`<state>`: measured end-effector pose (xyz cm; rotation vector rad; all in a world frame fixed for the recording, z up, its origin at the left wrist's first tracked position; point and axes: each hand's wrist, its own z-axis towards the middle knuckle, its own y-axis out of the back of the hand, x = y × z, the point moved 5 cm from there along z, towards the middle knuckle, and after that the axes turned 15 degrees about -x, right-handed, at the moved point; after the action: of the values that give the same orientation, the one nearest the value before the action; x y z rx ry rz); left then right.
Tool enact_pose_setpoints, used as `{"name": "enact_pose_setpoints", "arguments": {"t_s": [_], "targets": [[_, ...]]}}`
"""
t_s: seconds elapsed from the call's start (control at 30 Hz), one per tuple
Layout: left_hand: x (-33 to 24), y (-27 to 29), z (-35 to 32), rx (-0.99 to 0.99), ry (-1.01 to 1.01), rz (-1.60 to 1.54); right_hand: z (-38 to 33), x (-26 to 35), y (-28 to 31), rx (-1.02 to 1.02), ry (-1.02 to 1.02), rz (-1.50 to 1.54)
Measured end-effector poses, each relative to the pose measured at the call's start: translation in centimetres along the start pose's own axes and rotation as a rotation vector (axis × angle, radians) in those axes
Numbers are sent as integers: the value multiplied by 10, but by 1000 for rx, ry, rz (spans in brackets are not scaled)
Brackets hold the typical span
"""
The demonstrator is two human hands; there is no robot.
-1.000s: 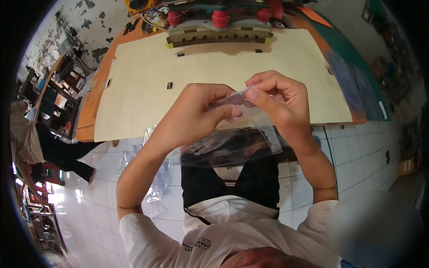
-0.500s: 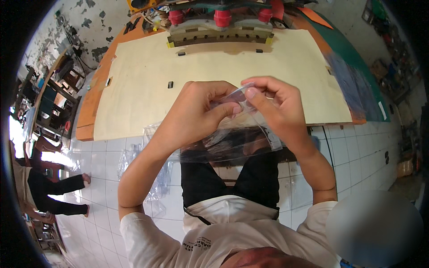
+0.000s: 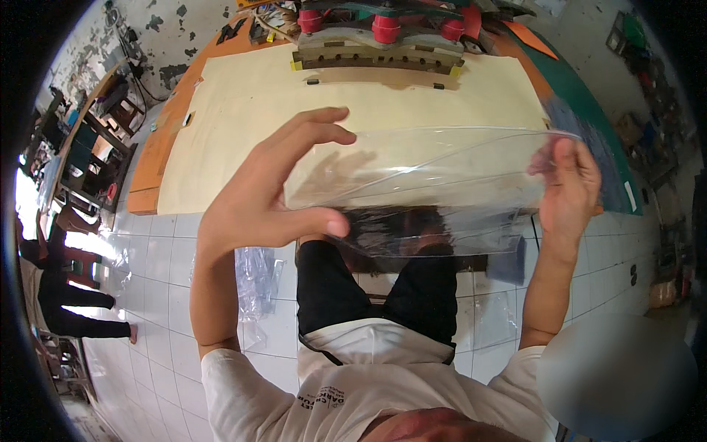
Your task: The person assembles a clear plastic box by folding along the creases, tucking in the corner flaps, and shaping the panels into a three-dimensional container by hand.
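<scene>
A clear plastic sheet or pouch (image 3: 442, 193) stretches sideways between my hands, over the near edge of the cream-covered table. Its right end is pinched at the upper corner between the thumb and fingers of my right hand (image 3: 571, 184). At the left end is my left hand (image 3: 254, 195), with its thumb and fingers spread wide around the plastic. The left thumb lies along the lower part of the film, and the fingertips are by its upper edge. Whether the left palm touches the plastic I cannot tell.
A cream sheet (image 3: 250, 92) covers the wooden table. A metal bar tool with red knobs (image 3: 387, 29) stands at the back, small black pieces (image 3: 439, 86) before it. Clear sheets (image 3: 563, 114) lie at right. Plastic (image 3: 255, 287) litters the floor. A person (image 3: 62, 302) stands far left.
My hands have moved apart, my right hand going right. The plastic, bunched between them before, is now spread out wide. My left fingers have opened from a pinch.
</scene>
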<state>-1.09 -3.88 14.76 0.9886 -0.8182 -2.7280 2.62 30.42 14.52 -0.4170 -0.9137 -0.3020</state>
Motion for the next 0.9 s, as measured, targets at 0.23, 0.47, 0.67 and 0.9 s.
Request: {"name": "enact_pose_setpoints", "arguments": {"t_s": [0.23, 0.47, 0.67, 0.9], "targets": [[0, -13, -15, -136, 37, -136, 7, 4, 29, -109, 48, 97], [6, -20, -21, -349, 218, -489, 7, 0, 40, -122, 62, 152], [8, -17, -25, -488, 222, -450, 2, -4, 41, -116, 32, 145], [17, -13, -26, -527, 159, -380, -2, -13, 41, -153, -69, 154]]}}
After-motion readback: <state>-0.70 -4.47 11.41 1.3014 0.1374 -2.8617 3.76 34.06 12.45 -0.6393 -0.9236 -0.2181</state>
